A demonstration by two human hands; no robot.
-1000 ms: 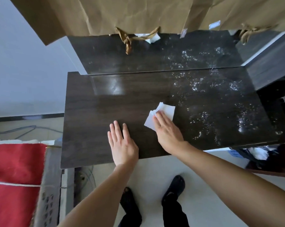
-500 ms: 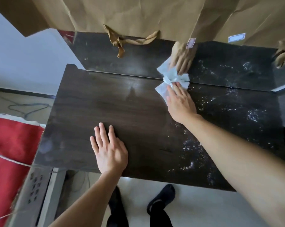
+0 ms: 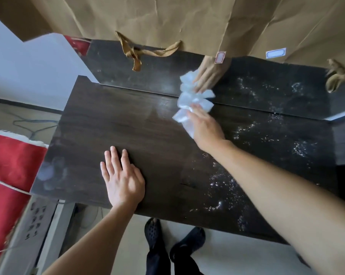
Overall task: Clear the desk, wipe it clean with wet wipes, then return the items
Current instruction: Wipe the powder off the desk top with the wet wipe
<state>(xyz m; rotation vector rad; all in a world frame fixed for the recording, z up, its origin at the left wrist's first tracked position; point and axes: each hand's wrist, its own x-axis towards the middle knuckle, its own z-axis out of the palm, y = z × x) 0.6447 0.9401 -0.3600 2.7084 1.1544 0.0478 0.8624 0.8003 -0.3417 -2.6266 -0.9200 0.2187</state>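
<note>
My right hand (image 3: 205,130) presses the bunched wet wipe (image 3: 182,118), fingers flat, at the desk's (image 3: 108,120) far edge at 12 o'clock; my left hand (image 3: 124,181) rests spread, empty, near 7. White speckles (image 3: 223,181), likely unwiped, lie at 4 o'clock from the wipe

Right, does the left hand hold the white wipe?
No, the left hand lies flat on the dark wooden desk; the right hand presses the white wet wipe.

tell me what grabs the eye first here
The right hand presses a crumpled white wet wipe against the dark desk at its far edge, mirrored in the glossy back panel. The left hand lies flat near the front edge. Glistening wet specks cover the desk's right side.
</note>
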